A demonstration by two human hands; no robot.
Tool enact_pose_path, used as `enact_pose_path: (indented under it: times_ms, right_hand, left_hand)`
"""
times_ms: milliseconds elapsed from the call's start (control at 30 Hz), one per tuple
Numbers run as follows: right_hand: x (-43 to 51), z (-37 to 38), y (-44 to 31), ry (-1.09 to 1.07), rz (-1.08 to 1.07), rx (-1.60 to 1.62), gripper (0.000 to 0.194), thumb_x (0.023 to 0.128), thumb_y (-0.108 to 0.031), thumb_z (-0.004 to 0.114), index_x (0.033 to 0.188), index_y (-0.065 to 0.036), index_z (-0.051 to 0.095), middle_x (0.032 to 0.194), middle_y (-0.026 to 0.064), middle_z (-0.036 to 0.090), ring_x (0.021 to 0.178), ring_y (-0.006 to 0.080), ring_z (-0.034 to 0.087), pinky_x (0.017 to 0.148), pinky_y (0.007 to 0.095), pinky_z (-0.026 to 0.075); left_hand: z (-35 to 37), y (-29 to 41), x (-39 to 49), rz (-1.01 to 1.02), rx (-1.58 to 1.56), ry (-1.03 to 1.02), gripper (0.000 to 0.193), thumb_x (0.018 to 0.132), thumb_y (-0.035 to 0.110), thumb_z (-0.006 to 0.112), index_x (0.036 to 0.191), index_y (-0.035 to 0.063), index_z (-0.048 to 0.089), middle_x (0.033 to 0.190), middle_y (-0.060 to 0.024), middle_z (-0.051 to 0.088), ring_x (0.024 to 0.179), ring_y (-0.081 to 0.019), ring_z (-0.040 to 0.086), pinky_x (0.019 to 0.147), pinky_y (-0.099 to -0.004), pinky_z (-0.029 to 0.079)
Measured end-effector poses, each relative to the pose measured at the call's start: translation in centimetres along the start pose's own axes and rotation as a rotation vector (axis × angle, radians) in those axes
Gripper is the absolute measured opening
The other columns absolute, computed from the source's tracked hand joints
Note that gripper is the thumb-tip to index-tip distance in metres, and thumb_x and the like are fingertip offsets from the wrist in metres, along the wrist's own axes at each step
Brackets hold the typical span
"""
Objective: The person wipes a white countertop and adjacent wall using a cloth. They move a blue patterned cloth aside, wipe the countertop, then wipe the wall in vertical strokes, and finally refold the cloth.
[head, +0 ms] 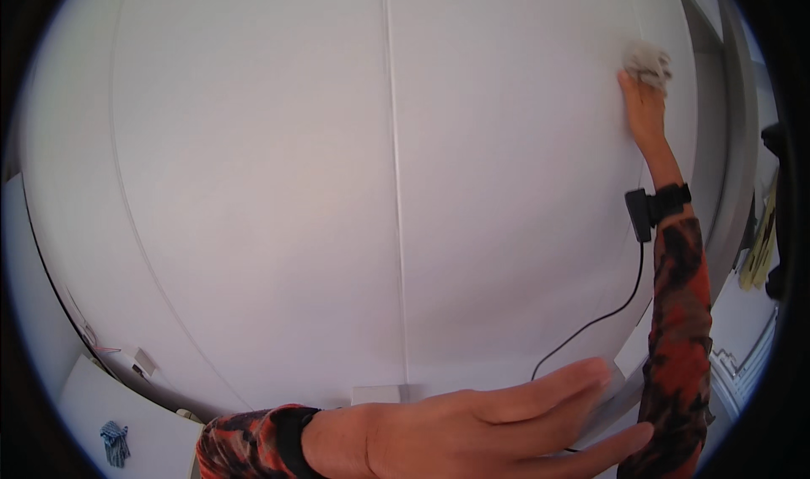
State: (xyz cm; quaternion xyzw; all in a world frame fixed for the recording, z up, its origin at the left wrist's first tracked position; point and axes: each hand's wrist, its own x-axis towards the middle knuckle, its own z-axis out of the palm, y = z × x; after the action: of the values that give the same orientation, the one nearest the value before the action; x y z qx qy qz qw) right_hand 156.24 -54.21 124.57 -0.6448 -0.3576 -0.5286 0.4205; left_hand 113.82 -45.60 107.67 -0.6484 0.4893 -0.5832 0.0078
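A large white wall of smooth panels, with a vertical seam near its middle, fills most of the view. At the upper right my right hand presses a crumpled light grey cloth against the wall near its right edge. A black strap with a small black device and a cable is around that wrist. My left hand is in the foreground at the bottom, fingers apart and pointing right, holding nothing. Its wrist has a black band.
A white surface with a blue-grey striped cloth on it is at the lower left. A small white box sits low on the wall nearby. Beyond the right edge stand a grey frame and a yellowish item.
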Motion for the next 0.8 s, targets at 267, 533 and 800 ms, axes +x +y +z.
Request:
enact_pose_path:
  times_ms: [267, 533, 800]
  right_hand:
    - [-3.5, 2.2, 3.9, 0.132, -0.159, 0.107, 0.074, 0.102, -0.059, 0.045, 0.135, 0.006, 0.055, 0.140, 0.0255, 0.054, 0.134, 0.0401, 0.045, 0.120, 0.0498, 0.023]
    - [-3.0, -0.8, -6.5, 0.137, -0.391, -0.028, 0.074, 0.098, -0.062, 0.050, 0.134, 0.002, 0.058, 0.146, 0.0287, 0.048, 0.143, 0.0461, 0.031, 0.122, 0.0577, 0.013]
    - [-3.8, -3.1, -18.4, 0.153, -0.605, -0.070, 0.084, 0.091, -0.065, 0.059, 0.142, 0.003, 0.055, 0.156, 0.0291, 0.037, 0.152, 0.0457, 0.018, 0.122, 0.0611, 0.011]
  left_hand:
    - [-6.5, -1.0, -3.8, -0.263, 0.568, -0.711, 0.048, 0.095, 0.033, 0.062, 0.143, 0.0273, 0.059, 0.148, -0.0067, 0.056, 0.134, -0.0394, 0.053, 0.119, -0.0563, 0.030]
    - [-8.6, -4.4, -10.9, -0.454, 0.955, -1.060, 0.069, 0.089, 0.062, 0.060, 0.151, 0.0335, 0.049, 0.164, -0.0057, 0.034, 0.152, -0.0414, 0.025, 0.123, -0.0602, 0.017]
    - [-5.1, -2.0, -11.4, -0.272, 1.099, -0.982, 0.065, 0.097, 0.068, 0.044, 0.153, 0.0344, 0.047, 0.167, -0.0068, 0.029, 0.153, -0.0422, 0.024, 0.124, -0.0611, 0.014]
